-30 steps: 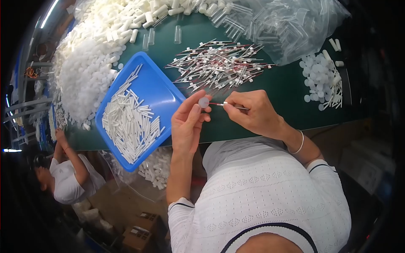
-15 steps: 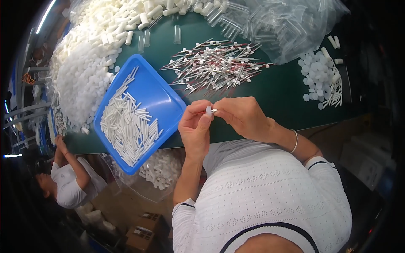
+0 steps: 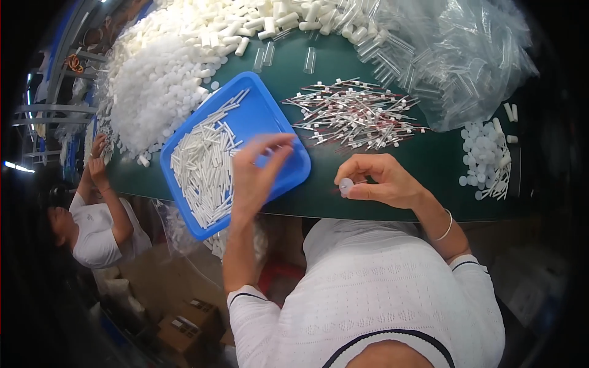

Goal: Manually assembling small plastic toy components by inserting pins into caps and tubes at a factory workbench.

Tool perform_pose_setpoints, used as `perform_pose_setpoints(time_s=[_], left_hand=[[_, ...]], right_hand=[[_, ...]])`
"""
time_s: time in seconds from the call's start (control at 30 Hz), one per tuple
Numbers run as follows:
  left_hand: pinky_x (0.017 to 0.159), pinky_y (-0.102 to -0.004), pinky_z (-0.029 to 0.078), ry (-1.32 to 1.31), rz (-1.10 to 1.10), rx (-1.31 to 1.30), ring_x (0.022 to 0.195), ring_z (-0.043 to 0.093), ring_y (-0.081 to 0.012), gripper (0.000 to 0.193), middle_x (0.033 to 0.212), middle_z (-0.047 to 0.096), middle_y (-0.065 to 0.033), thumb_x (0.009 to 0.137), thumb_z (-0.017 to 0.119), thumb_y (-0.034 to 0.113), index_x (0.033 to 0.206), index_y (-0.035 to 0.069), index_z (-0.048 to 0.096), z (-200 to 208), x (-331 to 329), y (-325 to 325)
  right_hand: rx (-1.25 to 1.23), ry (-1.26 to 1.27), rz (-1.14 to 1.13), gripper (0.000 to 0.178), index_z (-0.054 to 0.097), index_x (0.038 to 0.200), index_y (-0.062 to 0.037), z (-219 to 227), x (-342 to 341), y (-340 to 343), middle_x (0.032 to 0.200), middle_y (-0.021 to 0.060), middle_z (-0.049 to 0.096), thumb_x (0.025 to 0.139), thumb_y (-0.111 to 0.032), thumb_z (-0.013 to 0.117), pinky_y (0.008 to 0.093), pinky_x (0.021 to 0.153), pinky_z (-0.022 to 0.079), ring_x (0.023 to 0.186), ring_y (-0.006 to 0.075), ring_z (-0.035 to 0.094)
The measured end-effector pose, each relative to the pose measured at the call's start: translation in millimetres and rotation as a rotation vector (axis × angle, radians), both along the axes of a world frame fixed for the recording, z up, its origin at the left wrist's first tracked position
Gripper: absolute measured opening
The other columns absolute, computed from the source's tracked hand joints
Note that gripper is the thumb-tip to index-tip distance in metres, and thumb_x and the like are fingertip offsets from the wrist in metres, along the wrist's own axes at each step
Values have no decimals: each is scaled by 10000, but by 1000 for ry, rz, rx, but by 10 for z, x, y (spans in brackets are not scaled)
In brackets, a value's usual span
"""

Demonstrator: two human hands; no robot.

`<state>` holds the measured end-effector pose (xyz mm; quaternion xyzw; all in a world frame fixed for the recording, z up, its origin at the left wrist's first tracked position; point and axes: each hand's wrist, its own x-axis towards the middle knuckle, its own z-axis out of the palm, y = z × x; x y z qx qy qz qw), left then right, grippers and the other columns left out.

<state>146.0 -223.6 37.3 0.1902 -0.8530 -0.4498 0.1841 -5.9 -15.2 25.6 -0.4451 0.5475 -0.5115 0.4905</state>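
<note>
My right hand (image 3: 380, 179) is closed on a round, translucent white plastic cap (image 3: 346, 186), pinched between thumb and fingers. A thin reddish stem shows beside the cap, partly hidden by the fingers. Blurred by motion, my left hand (image 3: 261, 168) hovers over the right part of a blue tray (image 3: 300, 165). Its fingers look stretched out with a gap to the thumb, and I see nothing held in it. Many short white sticks (image 3: 205, 175) lie in the tray. Beyond my right hand spreads a pile of thin rods with white blocks and reddish parts (image 3: 359, 116).
White cylinders (image 3: 215, 30) and translucent caps (image 3: 153, 92) are heaped at the far left. Clear tubes in a plastic bag (image 3: 454, 61) lie far right, above a smaller pile of caps (image 3: 481, 150). Another person (image 3: 107, 227) works at the left. Boxes (image 3: 187, 325) stand below.
My left hand has let go of the cap and moved left over the blue tray. My right hand keeps the cap and is now apart from the left. The whole view has shifted.
</note>
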Motion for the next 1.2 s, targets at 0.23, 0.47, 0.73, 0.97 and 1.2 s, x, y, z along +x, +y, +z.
perform_pose_setpoints(time_s=[0.23,0.47,0.73,0.97,1.2], left_hand=[[755,-397,474,-132,197,-825,849,584,-287,107,843,629,-100,779,702,126,862,61,685,-478,-350,-1297],[764,-395,470,-165,113,-936,859,562,-293,80,834,621,-102,758,697,87,824,54,666,-550,-354,-1034],[671,-281,445,-77,171,-351,739,549,-146,58,806,636,-26,810,698,60,859,39,677,-73,-253,-439],[706,-158,389,241,24,740,792,513,-32,222,934,610,12,882,663,40,1096,-17,662,-181,-134,558],[748,-198,404,312,29,726,841,521,-70,166,957,623,-30,878,659,25,1035,-29,671,-286,-128,634]], right_hand=[[-90,-170,-167,174,663,1031,-25,-82,129,-6,945,11,658,887,-121,655,193,630,390,734,54,523],[-112,-416,-335,212,580,1122,10,-28,-32,110,999,58,629,937,-93,594,240,808,508,934,112,620],[-255,-379,-460,254,533,1156,3,8,-18,-36,1041,156,651,959,-153,569,283,806,530,905,190,658],[-417,-406,-526,308,504,1215,9,21,47,-132,1090,185,637,969,-169,551,329,856,543,962,235,665],[-410,-392,-507,287,513,1201,13,-3,82,-115,1091,184,636,968,-149,548,322,854,544,974,231,659]])
